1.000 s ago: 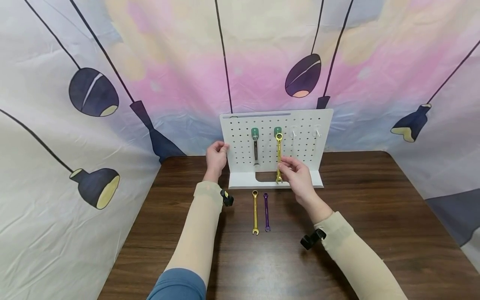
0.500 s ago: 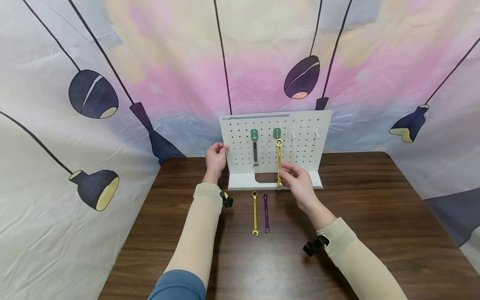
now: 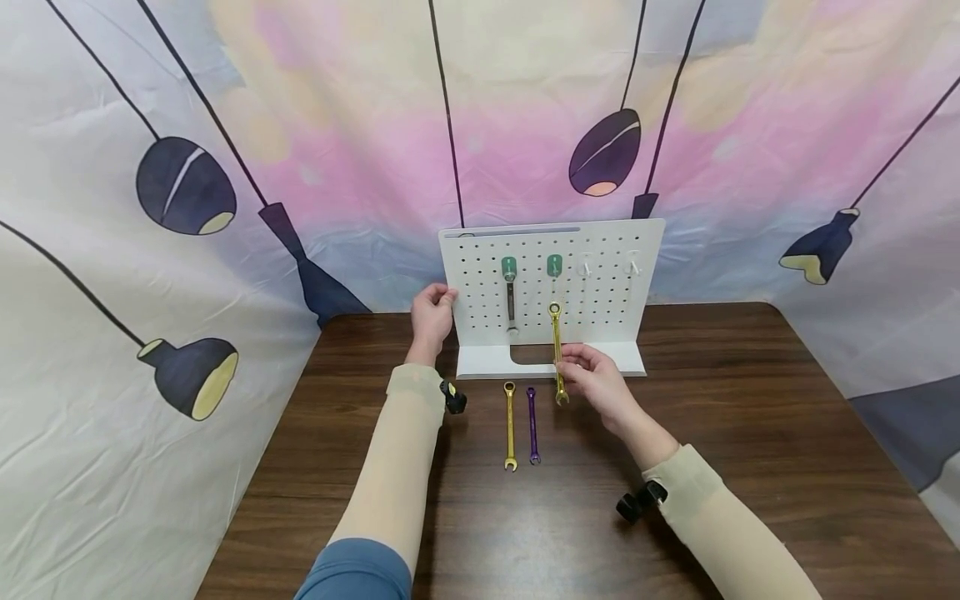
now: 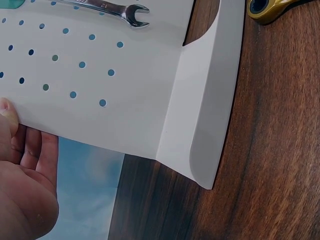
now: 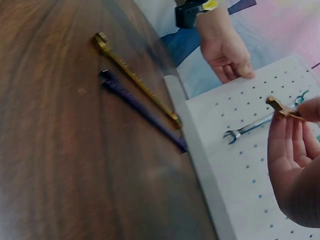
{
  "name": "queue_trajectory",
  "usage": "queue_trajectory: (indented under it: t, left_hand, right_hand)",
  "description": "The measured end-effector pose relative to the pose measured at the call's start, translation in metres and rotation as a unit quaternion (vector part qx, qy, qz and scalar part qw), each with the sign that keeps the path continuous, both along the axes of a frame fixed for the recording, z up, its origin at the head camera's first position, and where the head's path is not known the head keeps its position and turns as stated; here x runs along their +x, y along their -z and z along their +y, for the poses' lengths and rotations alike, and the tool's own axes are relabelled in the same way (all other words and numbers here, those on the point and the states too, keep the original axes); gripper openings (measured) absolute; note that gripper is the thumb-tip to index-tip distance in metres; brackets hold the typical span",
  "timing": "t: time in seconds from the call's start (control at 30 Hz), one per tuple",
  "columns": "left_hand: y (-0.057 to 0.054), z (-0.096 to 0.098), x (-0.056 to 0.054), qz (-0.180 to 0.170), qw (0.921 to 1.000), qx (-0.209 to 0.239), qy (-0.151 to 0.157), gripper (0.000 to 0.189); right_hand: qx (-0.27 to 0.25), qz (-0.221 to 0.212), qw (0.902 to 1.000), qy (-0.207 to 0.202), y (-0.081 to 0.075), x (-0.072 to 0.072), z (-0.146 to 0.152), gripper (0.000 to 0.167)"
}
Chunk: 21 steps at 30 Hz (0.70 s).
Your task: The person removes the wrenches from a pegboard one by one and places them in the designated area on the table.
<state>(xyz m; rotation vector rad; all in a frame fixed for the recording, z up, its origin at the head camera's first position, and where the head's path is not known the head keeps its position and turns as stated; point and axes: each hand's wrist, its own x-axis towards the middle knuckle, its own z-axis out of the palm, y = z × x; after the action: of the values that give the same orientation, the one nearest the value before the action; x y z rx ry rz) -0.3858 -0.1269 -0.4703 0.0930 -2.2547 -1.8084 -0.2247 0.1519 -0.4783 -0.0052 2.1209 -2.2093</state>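
Fingers of the left hand pinch the pegboard edge while those of the right hand grip a gold wrench below a green hook, apparently mid-removal, so lowering it beside the purple wrench seems called for.

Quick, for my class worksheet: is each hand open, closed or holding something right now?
Left hand: closed, pinching the white pegboard at its side edge.
Right hand: closed, holding a yellow wrench.
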Motion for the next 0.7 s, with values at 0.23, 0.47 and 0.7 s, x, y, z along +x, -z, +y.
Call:
queue_trajectory:
  t: [0.23, 0.47, 0.7]
  left_hand:
    - [-0.001, 0.0, 0.0, 0.0, 1.0, 0.002, 0.002, 0.018]
    - [-0.002, -0.001, 0.0, -0.004, 1.0, 0.001, 0.002, 0.018]
    - [-0.003, 0.0, 0.002, -0.005, 1.0, 0.0, 0.002, 0.019]
  right_hand:
    - [0.004, -0.032, 0.9977, -0.059, 0.017, 0.01, 0.008, 0.037]
    - [0.039, -0.057, 0.9935, -0.091, 0.03, 0.016, 0.015, 0.043]
    - [0.056, -0.078, 0.9887, -0.115, 0.037, 0.021, 0.016, 0.037]
